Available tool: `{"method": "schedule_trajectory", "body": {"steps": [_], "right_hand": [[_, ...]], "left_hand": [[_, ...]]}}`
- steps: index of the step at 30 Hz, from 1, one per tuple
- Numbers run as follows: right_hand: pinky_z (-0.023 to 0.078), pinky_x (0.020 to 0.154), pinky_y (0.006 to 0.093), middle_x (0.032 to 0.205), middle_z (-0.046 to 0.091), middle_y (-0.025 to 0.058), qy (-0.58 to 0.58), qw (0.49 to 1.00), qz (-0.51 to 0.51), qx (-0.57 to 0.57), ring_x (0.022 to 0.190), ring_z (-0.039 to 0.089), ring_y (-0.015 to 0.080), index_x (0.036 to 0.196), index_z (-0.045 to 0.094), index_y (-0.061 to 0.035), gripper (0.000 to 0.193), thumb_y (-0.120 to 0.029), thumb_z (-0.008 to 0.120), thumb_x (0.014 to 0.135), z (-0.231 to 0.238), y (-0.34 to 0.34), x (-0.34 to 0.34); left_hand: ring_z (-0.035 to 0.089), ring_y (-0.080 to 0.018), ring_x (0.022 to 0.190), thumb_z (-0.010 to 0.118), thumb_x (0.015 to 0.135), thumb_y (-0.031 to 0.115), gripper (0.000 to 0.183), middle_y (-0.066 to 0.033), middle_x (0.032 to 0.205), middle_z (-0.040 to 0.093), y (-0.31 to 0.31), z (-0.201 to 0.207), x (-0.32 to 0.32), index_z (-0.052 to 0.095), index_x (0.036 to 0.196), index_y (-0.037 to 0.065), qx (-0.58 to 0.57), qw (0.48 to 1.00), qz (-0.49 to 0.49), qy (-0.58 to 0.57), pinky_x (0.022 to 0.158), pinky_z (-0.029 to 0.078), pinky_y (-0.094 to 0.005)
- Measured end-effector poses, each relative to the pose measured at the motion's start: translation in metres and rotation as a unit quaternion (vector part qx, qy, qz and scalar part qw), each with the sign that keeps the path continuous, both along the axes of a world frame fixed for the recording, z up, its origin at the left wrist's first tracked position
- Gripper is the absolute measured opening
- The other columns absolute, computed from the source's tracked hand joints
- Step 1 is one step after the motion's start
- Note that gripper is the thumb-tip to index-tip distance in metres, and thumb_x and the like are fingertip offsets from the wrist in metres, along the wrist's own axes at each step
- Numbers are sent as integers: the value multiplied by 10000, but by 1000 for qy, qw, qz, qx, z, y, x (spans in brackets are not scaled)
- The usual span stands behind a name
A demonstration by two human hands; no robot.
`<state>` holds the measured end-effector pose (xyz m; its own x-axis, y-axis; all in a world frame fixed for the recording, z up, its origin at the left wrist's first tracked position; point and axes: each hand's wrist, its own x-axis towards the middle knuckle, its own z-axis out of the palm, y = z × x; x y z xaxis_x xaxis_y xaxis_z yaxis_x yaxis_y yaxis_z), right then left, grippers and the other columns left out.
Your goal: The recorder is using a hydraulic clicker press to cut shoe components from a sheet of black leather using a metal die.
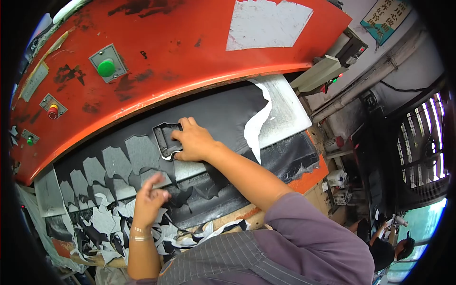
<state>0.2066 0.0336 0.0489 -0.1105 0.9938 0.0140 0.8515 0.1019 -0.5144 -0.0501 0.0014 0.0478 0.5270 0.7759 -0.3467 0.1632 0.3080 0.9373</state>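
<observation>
Across the black sheet (213, 111), the right hand (195, 142) grips a frame (160, 142); slipping could overlap grey shapes (117, 162). The left hand (149, 202), half-curled, looks empty.

From here I see 1 poster (385, 20) on the wall, beyond the right end of the orange-red machine (180, 52) — large Chinese characters on tan, above teal. Near the machine's left end, a pale label (35, 82) bears marks — too small to read.
</observation>
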Motion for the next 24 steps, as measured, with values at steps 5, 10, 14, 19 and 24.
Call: {"method": "schedule_trajectory", "body": {"steps": [5, 10, 14, 19, 24], "right_hand": [[490, 850, 426, 1110, 466, 267, 98, 995, -18, -7, 1030, 513, 404, 1020, 648, -63, 450, -355, 745, 691, 8, -32, -10], [466, 866, 375, 1154, 430, 260, 322, 931, 51, -162, 1031, 516, 367, 1067, 658, -126, 424, -425, 727, 774, 8, -80, 4], [463, 919, 409, 1214, 428, 271, 146, 989, -6, 20, 1085, 520, 422, 1024, 682, -112, 465, -392, 777, 665, 6, -77, 38], [435, 970, 421, 1332, 418, 268, -22, 996, -77, 42, 1189, 460, 427, 999, 702, -124, 419, -376, 765, 670, -10, -42, 94], [337, 1058, 449, 1405, 411, 225, 30, 998, -10, 51, 1245, 431, 386, 1178, 641, -154, 528, -332, 753, 694, -9, -56, 112]], "left_hand": [[608, -150, 922, 732, 707, -39, 1043, -157, 1462, 330, 39, -11, 50, 75, 1513, 30, -14, 998, 32, -53, 802, 519, -289], [588, -163, 1008, 785, 676, -13, 811, -96, 1157, 594, 12, -6, 58, 387, 1376, 87, 60, 996, -47, -46, 880, 479, -285], [610, -112, 800, 694, 855, 144, 162, -51, 855, 688, -25, -17, 48, 672, 937, 5, 134, 979, -91, 121, 750, 480, -261], [448, -330, 1166, 795, 704, 319, 573, -133, 1226, 553, -42, 44, 51, 596, 1183, 75, 456, 822, -115, 321, 987, 323, -443], [510, -323, 1120, 716, 781, 207, 431, -122, 1181, 601, -19, 16, 84, 563, 1157, 62, 455, 857, -31, 239, 1013, 312, -436]]}}
